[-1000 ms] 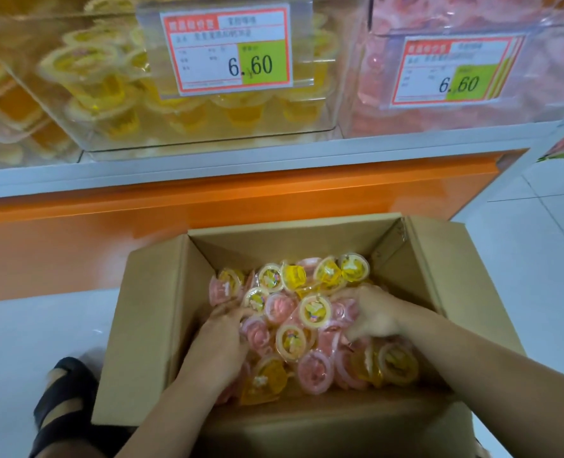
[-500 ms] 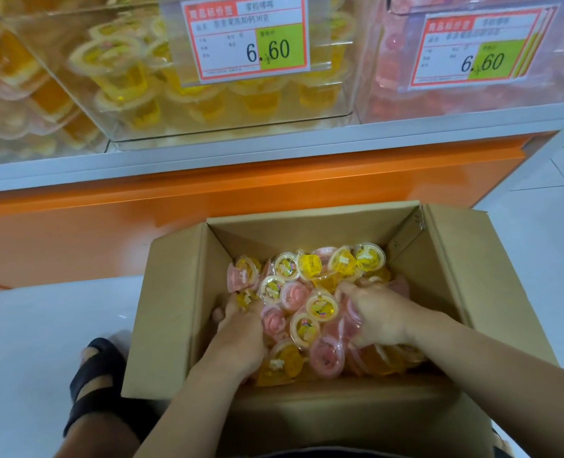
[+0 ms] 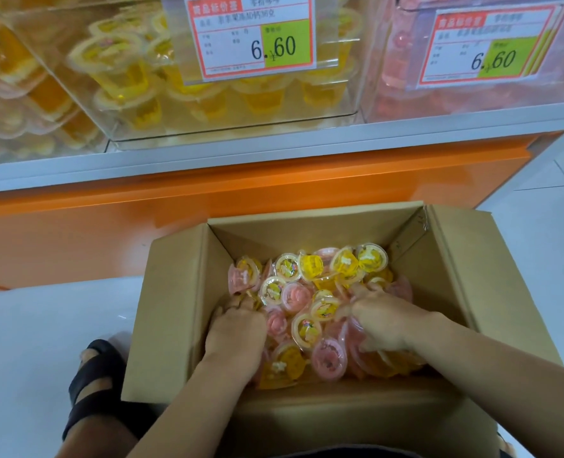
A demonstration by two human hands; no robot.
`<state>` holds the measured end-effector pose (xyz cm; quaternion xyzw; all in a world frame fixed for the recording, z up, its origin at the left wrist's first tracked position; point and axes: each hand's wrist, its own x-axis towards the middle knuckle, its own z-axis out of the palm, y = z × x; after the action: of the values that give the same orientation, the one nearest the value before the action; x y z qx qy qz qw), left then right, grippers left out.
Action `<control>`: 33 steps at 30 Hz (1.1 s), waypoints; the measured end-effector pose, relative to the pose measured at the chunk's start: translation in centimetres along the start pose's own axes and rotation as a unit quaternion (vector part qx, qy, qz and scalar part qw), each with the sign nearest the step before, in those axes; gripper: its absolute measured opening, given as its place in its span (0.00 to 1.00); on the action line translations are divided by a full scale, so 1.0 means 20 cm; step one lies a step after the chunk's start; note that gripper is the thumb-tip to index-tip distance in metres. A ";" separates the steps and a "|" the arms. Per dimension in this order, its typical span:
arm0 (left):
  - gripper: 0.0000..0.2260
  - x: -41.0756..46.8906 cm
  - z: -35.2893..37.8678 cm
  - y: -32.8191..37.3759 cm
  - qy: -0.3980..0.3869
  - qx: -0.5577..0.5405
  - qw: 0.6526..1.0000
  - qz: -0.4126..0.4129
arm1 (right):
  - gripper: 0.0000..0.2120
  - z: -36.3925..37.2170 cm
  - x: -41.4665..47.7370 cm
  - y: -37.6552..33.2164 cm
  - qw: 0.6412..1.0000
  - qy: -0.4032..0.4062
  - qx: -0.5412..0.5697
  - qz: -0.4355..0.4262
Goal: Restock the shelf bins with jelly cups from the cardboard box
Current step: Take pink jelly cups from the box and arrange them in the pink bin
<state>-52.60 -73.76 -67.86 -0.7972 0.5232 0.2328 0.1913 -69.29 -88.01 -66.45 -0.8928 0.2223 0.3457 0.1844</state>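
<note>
Starting with the jelly cups [image 3: 307,292]: they're lying in a loose heap inside the cardboard box [image 3: 174,309]. They're small round clear plastic tubs with printed film lids, some yellow, some pink, glossy and tipping every which way.

We're digging both hands into that heap. Our left hand [image 3: 236,335] is going in on the box's left side, knuckles up and fingertips buried among the cups, so we can't tell if it's actually gripping any. Our right hand [image 3: 386,325] is curling round a clump of mostly pink cups on the box's right side.

We're reckoning this is the scoop-a-handful step, with nothing going up to the bins yet. The next move is calling for a lift without slippery cups sliding off, plus sorting by colour. Above the box the clear rigid yellow bin [image 3: 207,104] is holding yellow cups, and the pink bin [image 3: 472,97], above the box's right corner, is holding pink ones. Both are carrying paper price tags [image 3: 254,38] reading 6.60.

The box is plain brown corrugated card with its flaps standing open, sitting on a glossy pale floor [image 3: 26,342] in front of an orange panel [image 3: 75,233], and a black strappy sandal [image 3: 92,385] is showing just left of the box
</note>
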 end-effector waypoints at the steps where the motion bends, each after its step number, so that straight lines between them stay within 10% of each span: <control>1: 0.15 0.01 -0.01 0.00 -0.021 0.057 0.998 0.003 | 0.28 0.01 0.01 0.01 1.000 0.003 0.014 0.008; 13: 0.10 0.18 -0.08 -0.01 -0.177 0.119 0.974 0.070 | 0.12 0.10 0.03 0.08 0.973 0.081 0.215 0.030; 33: 0.17 0.10 -0.05 -0.04 -0.212 -0.059 0.973 0.070 | 0.26 0.09 0.04 -0.01 0.993 -0.025 0.117 0.005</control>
<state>-50.88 -75.56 -68.10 -0.7010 0.5109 0.4396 0.2332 -69.67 -87.25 -68.16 -0.8551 0.2609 0.3401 0.2915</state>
